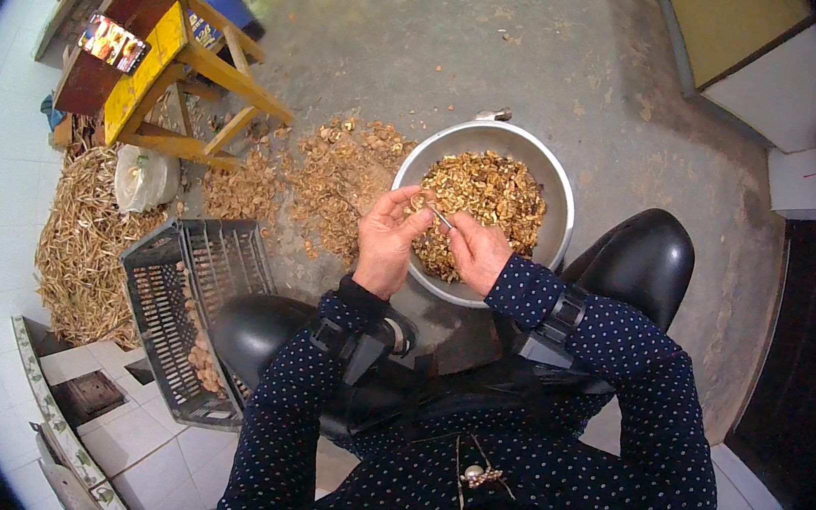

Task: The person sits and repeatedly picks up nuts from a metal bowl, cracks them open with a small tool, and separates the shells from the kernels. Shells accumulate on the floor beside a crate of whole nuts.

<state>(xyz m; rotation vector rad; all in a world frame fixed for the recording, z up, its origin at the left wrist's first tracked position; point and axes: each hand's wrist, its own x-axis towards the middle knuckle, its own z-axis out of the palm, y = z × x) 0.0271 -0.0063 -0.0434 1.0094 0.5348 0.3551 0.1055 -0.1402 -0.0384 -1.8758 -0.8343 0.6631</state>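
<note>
Over the near left part of a metal basin (564,197), my left hand (388,241) pinches a walnut piece (422,199) between thumb and fingertips. My right hand (480,252) grips a thin metal pick (441,215), its tip pointing at the walnut piece. Whether the tip touches it is too small to tell. Shelled walnut kernels (495,189) cover the bottom of the basin, which stands on the floor before my knees. Part of the kernels is hidden beneath both hands.
Walnut shells (341,179) lie scattered left of the basin. A black plastic crate (167,318) holding whole walnuts (205,364) stands by my left knee. Beyond are a yellow wooden stool (228,79) with a lit phone (112,42), a plastic bag (145,180) and a straw heap (87,256).
</note>
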